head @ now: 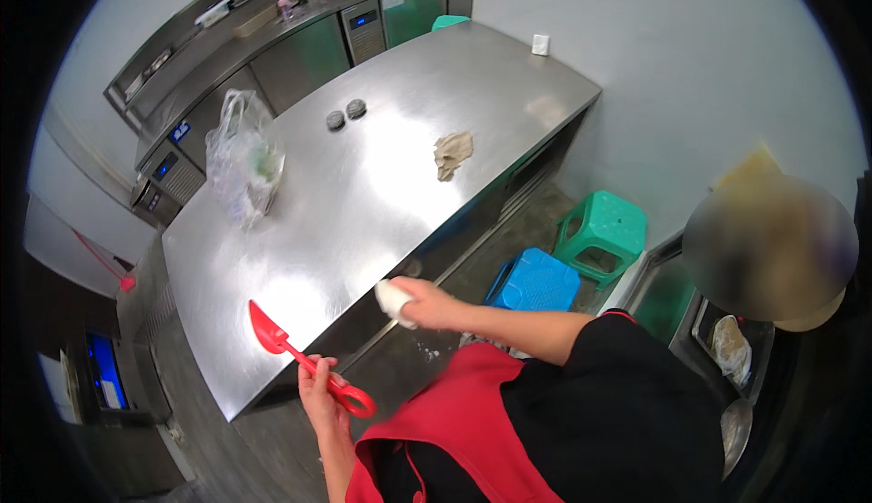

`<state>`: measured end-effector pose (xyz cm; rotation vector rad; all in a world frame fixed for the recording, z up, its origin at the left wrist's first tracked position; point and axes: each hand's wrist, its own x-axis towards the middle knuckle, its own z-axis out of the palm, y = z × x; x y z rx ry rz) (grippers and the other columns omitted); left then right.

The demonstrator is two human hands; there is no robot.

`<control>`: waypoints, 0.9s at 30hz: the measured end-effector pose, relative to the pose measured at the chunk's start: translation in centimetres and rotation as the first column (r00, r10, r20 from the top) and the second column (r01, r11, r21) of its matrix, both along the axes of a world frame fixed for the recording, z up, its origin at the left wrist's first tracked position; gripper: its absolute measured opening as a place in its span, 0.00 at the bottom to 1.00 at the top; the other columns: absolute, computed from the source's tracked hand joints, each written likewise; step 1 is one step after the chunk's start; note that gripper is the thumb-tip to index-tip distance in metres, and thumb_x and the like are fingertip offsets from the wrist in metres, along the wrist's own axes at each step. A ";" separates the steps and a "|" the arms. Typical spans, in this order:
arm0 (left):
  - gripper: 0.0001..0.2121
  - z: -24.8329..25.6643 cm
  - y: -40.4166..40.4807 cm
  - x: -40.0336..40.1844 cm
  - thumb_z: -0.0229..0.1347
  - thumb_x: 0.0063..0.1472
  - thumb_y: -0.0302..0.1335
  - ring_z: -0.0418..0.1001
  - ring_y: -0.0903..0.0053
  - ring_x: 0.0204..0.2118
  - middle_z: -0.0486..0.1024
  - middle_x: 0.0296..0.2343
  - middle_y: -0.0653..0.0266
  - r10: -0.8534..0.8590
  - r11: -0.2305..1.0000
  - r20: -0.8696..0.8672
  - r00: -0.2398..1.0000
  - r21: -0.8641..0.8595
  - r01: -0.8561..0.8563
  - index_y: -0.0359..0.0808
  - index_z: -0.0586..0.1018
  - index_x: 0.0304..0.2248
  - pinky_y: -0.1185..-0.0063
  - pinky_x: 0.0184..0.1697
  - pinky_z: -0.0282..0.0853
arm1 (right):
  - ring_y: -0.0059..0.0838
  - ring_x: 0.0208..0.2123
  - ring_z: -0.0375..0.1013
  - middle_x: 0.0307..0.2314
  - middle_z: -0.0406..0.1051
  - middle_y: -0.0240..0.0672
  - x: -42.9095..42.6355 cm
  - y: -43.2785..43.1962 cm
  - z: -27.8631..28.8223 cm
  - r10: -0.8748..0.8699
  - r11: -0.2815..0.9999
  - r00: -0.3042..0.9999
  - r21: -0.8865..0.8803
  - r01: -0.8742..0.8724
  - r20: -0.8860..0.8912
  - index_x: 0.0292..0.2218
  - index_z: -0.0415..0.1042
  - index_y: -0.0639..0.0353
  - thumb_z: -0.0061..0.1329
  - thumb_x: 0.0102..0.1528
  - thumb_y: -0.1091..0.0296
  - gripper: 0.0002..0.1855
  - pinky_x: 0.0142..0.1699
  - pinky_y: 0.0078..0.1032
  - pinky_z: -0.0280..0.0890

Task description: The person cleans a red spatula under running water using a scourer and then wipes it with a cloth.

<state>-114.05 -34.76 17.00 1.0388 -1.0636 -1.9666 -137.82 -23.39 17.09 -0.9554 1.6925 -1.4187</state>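
My left hand [319, 393] grips the handle of a red plastic scoop [270, 334], just below its ring end. The scoop's pointed blade is over the near left corner of a stainless steel table [306, 230]; whether it touches the top I cannot tell. In my right hand [430, 304] is a crumpled white wad [393, 301], cloth or paper, close to the table's front edge. A rumpled beige cloth [453, 154] lies farther along the tabletop. Two steel wool scourers, one [335, 120] beside the other [356, 109], rest toward the far edge.
A filled clear plastic bag [242, 169] stands at the table's far left side. A blue stool [538, 282] and a green stool [603, 230] are on the floor at right. Behind the table runs a steel counter [300, 60]. A tray [756, 373] holds a bagged item at far right.
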 end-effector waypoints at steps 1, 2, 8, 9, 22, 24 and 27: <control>0.09 0.9 0.5 -2.2 0.52 0.60 0.24 0.68 0.82 0.20 0.74 0.32 0.61 -0.081 0.996 0.026 0.996 -0.020 0.082 0.35 0.68 0.39 0.83 0.24 0.66 | 0.39 0.36 0.72 0.35 0.70 0.46 -0.4 -1.3 -2.6 -0.037 0.991 0.982 -0.132 0.013 -0.186 0.43 0.69 0.65 0.45 0.44 0.73 0.22 0.41 0.31 0.66; 0.12 1.9 0.9 -3.6 0.52 0.60 0.23 0.68 0.81 0.21 0.73 0.36 0.59 -0.121 0.992 0.048 0.992 -0.042 0.123 0.34 0.67 0.43 0.83 0.25 0.66 | 0.40 0.36 0.72 0.33 0.69 0.47 0.1 -2.7 -2.2 -0.065 0.981 0.958 -0.194 0.010 -0.279 0.44 0.69 0.65 0.47 0.44 0.72 0.22 0.40 0.34 0.67; 0.17 2.2 0.2 -11.0 0.54 0.58 0.22 0.66 0.85 0.20 0.69 0.24 0.69 -0.178 0.929 0.165 0.970 -0.296 0.220 0.35 0.64 0.46 0.87 0.23 0.62 | 0.49 0.33 0.70 0.28 0.69 0.51 -0.8 -7.7 0.5 0.077 0.996 0.992 -0.034 -0.081 -0.096 0.28 0.69 0.67 0.47 0.45 0.66 0.12 0.38 0.39 0.63; 0.17 2.7 0.0 -12.2 0.54 0.58 0.22 0.65 0.86 0.19 0.69 0.23 0.70 -0.173 0.935 0.183 0.968 -0.279 0.220 0.35 0.64 0.45 0.87 0.22 0.61 | 0.48 0.33 0.70 0.28 0.69 0.51 -2.0 -7.7 0.6 0.094 0.996 0.995 0.005 -0.094 -0.033 0.28 0.69 0.67 0.46 0.45 0.66 0.12 0.37 0.39 0.63; 0.05 2.7 -4.9 -25.6 0.50 0.62 0.27 0.60 0.89 0.13 0.67 0.18 0.71 -0.374 0.858 0.364 0.853 -0.213 0.467 0.35 0.70 0.33 0.89 0.15 0.54 | 0.36 0.44 0.65 0.38 0.69 0.37 -19.3 -4.1 0.1 -0.370 0.877 0.683 -0.480 0.032 -0.630 0.32 0.74 0.57 0.45 0.43 0.75 0.12 0.49 0.35 0.58; 0.06 3.5 -5.3 -26.5 0.49 0.63 0.30 0.58 0.90 0.13 0.67 0.18 0.72 -0.361 0.871 0.404 0.841 -0.175 0.458 0.36 0.71 0.31 0.89 0.15 0.52 | 0.38 0.39 0.69 0.33 0.71 0.40 -20.1 -4.8 0.4 -0.072 0.918 0.908 -0.384 -0.101 -0.412 0.35 0.72 0.60 0.45 0.46 0.75 0.12 0.44 0.33 0.63; 0.07 3.9 -5.2 -28.2 0.52 0.61 0.31 0.60 0.91 0.19 0.65 0.20 0.76 -0.323 0.882 0.469 0.822 -0.167 0.441 0.38 0.70 0.29 0.89 0.18 0.53 | 0.35 0.29 0.73 0.24 0.71 0.44 -20.8 -4.4 -0.7 -0.026 0.953 0.997 -0.303 0.002 -0.077 0.37 0.69 0.63 0.45 0.52 0.73 0.09 0.36 0.29 0.66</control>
